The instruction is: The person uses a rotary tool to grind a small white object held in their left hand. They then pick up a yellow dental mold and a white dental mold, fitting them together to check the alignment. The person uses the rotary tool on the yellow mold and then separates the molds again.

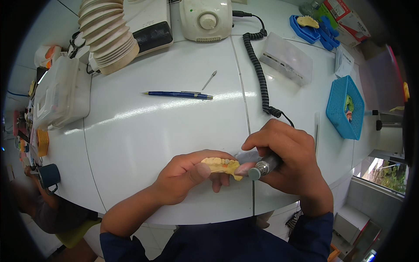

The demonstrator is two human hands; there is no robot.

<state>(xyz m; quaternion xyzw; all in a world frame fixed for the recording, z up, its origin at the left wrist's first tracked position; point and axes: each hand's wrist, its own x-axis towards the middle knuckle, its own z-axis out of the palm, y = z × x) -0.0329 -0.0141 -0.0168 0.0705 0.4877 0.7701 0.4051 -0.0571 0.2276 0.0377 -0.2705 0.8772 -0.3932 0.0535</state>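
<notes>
A yellow plaster dental cast (217, 165) with a row of teeth is held by my left hand (181, 174), thumb on its near side and fingers behind and beneath. My right hand (290, 159) is closed round a metal rotary handpiece (269, 164), whose greenish round disc (254, 174) faces toward me. The right thumb reaches to the right end of the cast. The disc stands just right of the cast; whether they touch, I cannot tell. Behind my right hand runs the black coiled cord (258, 65), leading to the white control box (206, 19) with a knob.
On the white table lie a blue mechanical pencil (178, 94) and a thin metal bur (209, 80). A clear plastic box (287, 59) and blue basket (331, 105) stand right; a ribbed hose (104, 32) and lidded container (65, 94) left. Another person (46, 209) sits far left beside a dark mug (49, 175).
</notes>
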